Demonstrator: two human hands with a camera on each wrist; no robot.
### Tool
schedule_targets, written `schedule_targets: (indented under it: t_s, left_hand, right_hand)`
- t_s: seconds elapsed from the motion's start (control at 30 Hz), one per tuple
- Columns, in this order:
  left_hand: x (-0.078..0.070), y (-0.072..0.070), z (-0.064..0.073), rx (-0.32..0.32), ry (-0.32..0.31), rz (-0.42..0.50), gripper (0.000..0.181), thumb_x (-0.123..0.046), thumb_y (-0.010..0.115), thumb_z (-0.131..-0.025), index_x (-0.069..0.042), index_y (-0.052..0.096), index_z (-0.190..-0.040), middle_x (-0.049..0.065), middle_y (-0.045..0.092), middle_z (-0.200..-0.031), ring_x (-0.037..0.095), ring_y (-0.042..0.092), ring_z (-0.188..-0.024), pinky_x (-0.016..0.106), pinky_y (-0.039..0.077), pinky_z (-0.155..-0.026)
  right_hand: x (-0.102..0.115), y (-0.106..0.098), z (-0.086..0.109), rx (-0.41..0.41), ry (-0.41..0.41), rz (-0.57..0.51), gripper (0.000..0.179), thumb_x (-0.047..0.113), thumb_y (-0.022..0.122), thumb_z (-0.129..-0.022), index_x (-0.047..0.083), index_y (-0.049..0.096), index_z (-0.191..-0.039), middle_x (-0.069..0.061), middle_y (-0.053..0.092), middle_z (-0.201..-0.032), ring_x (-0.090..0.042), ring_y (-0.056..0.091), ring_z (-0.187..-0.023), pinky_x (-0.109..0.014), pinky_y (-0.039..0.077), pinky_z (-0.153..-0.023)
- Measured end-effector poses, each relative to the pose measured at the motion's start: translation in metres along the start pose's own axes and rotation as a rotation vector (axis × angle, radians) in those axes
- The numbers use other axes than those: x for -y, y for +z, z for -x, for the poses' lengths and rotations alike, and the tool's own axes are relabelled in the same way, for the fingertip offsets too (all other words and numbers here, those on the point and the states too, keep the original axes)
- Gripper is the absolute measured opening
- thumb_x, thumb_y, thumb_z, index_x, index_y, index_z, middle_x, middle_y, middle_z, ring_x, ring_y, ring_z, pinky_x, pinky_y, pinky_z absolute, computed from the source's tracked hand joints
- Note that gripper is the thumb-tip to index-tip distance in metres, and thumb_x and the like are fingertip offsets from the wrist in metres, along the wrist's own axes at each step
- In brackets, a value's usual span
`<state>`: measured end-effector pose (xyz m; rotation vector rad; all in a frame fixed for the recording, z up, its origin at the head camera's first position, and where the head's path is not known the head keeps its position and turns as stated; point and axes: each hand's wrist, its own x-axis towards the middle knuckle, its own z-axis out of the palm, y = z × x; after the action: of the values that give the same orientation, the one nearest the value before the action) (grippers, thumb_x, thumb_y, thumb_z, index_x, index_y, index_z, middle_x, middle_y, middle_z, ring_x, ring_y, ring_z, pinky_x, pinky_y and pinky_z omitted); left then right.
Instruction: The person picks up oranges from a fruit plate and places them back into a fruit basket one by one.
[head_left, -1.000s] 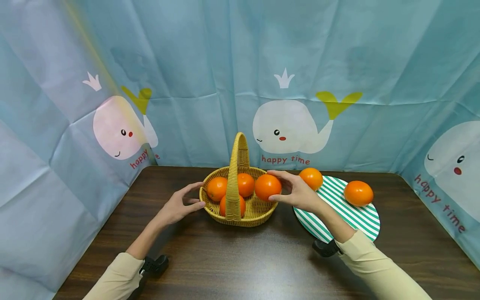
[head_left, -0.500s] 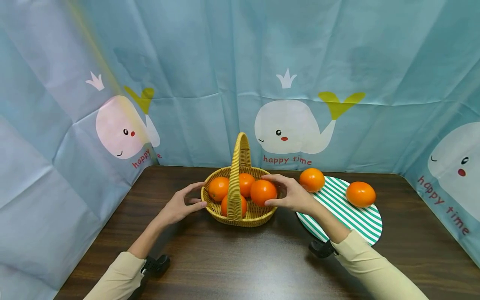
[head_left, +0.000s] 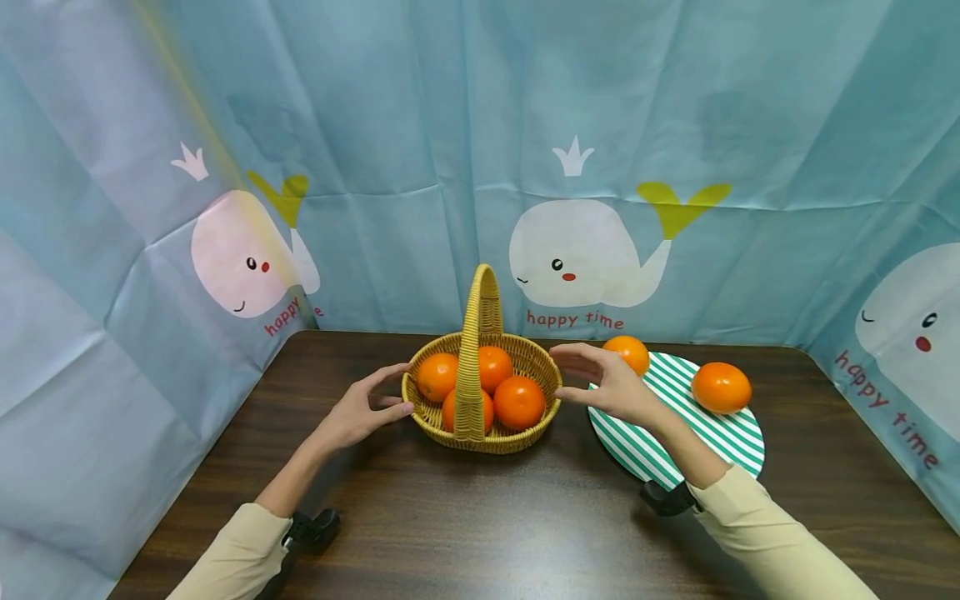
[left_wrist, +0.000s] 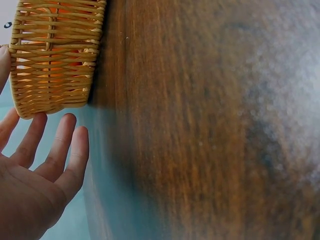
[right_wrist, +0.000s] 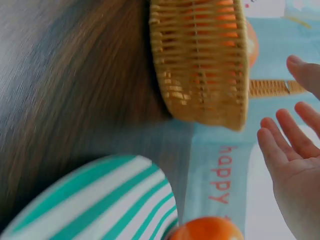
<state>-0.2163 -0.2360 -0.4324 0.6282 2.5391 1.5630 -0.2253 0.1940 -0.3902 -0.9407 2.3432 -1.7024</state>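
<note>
A yellow wicker basket with a tall arched handle stands upright on the table. Inside it lie several oranges, including one orange at the right and another at the left. My left hand is at the basket's left end; its fairly straight fingertips touch the wickerwork in the left wrist view. Just beyond the right rim, my right hand holds nothing, its thumb and fingers spread apart. The right wrist view also has that right hand apart from the basket wall.
A round green-and-white striped mat lies right of the basket, partly under my right forearm. On it sit one orange and, partly behind my right hand, another orange. A whale-print curtain hangs behind the dark wooden table.
My right hand lowered an orange into the basket's right side, let it go and drew back to the right. The left hand stayed at the basket's left end.
</note>
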Motion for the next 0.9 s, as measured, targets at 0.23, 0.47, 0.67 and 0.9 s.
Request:
schedule_targets:
  t_s: [0.23,0.47,0.67,0.9]
  left_hand:
    - [0.0,0.001,0.0,0.001,-0.001,0.0,0.064,-0.016,0.074,-0.096,-0.006,0.044,-0.152,0.025,0.043,-0.151,0.038,0.065,-0.113,0.034,0.057,-0.088]
    - [-0.001,0.001,0.0,0.0,0.003,0.005,0.064,-0.015,0.073,-0.096,-0.006,0.044,-0.153,0.025,0.042,-0.152,0.04,0.064,-0.113,0.034,0.057,-0.087]
    - [0.0,0.001,0.001,-0.002,0.001,0.007,0.064,-0.015,0.073,-0.097,-0.006,0.044,-0.153,0.025,0.04,-0.153,0.04,0.064,-0.113,0.034,0.057,-0.086]
    - [-0.002,0.001,0.001,-0.003,0.003,0.007,0.064,-0.014,0.073,-0.097,-0.005,0.044,-0.153,0.026,0.041,-0.152,0.041,0.064,-0.113,0.033,0.058,-0.085]
  right_hand:
    - [0.0,-0.023,0.017,-0.038,0.018,0.031,0.055,0.004,0.076,-0.092,-0.007,0.052,-0.14,-0.017,0.057,-0.138,-0.038,0.052,-0.13,-0.051,0.041,-0.106]
    - [-0.008,-0.044,0.034,-0.09,0.013,0.054,0.052,0.002,0.076,-0.092,-0.007,0.053,-0.139,-0.019,0.058,-0.135,-0.041,0.054,-0.126,-0.051,0.043,-0.103]
    - [-0.013,-0.056,0.048,-0.125,0.015,0.095,0.051,0.0,0.075,-0.092,-0.009,0.054,-0.138,-0.028,0.055,-0.136,-0.048,0.053,-0.125,-0.045,0.047,-0.101]
    - [-0.019,-0.068,0.057,-0.22,-0.022,0.154,0.048,-0.006,0.074,-0.09,-0.01,0.055,-0.134,-0.029,0.056,-0.132,-0.045,0.055,-0.121,-0.038,0.047,-0.1]
